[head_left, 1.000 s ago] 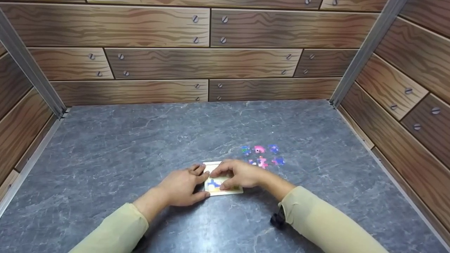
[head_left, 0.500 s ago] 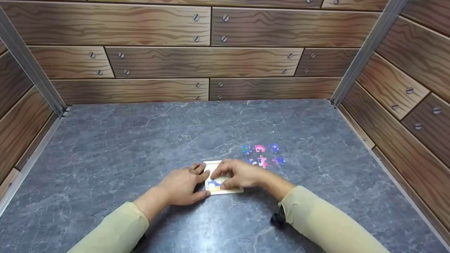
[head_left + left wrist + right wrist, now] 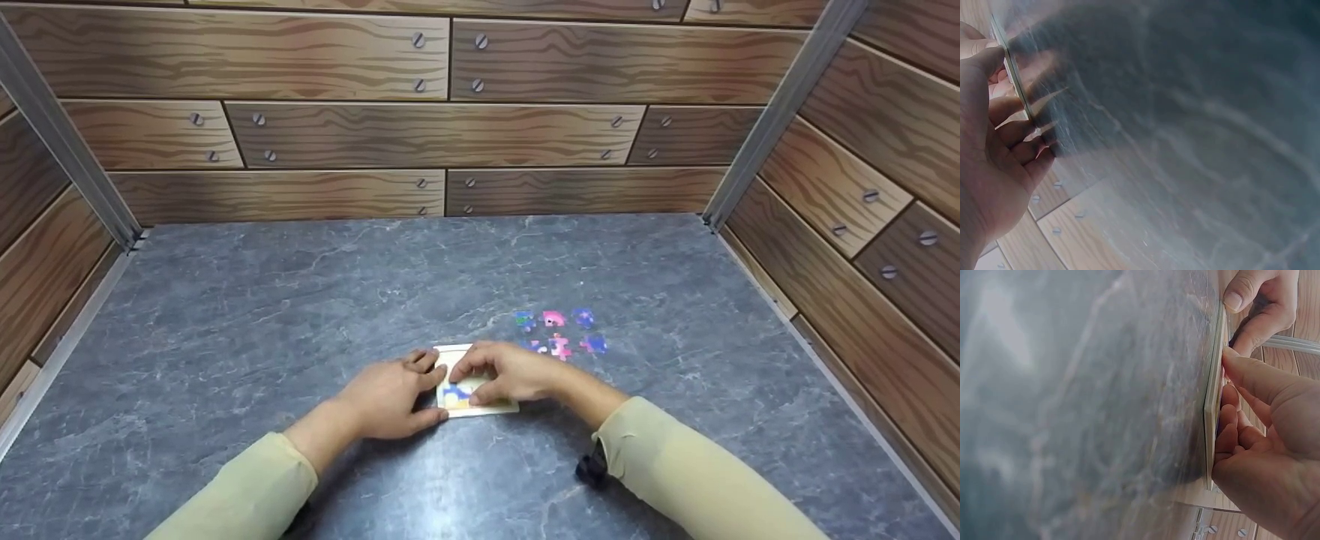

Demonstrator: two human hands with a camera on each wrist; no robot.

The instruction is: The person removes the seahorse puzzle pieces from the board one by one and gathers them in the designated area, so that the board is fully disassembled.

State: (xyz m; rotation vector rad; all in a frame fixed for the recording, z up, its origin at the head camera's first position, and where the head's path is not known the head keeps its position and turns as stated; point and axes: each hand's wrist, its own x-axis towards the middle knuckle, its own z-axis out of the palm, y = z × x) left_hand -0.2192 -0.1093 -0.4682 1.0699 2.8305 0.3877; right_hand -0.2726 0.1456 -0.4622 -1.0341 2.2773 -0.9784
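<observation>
A small pale puzzle tray (image 3: pixel 450 350) with a raised border lies flat on the table in the head view. A blue, white and yellow patch (image 3: pixel 456 395), perhaps a jigsaw piece, shows at its near left. My left hand (image 3: pixel 390 397) rests at the tray's left side, thumb at the near corner, fingers extended along the edge. My right hand (image 3: pixel 517 371) bends over the tray, with thumb and index tips by the coloured patch; its palm hides the tray's right part. In the right wrist view, the right hand's curled fingers (image 3: pixel 1229 417) touch the tray; whether they pinch a piece is hidden.
Several loose jigsaw pieces, including a pink one (image 3: pixel 553 319) and a blue one (image 3: pixel 595 343), lie just beyond the right hand. The grey marbled table (image 3: pixel 300 292) is bounded by wood-print walls (image 3: pixel 337 135). A black strap part (image 3: pixel 592 469) hangs at the right cuff.
The right thumb and fingertips shift only slightly over the coloured patch. The left hand, the tray and the loose pieces stay in place.
</observation>
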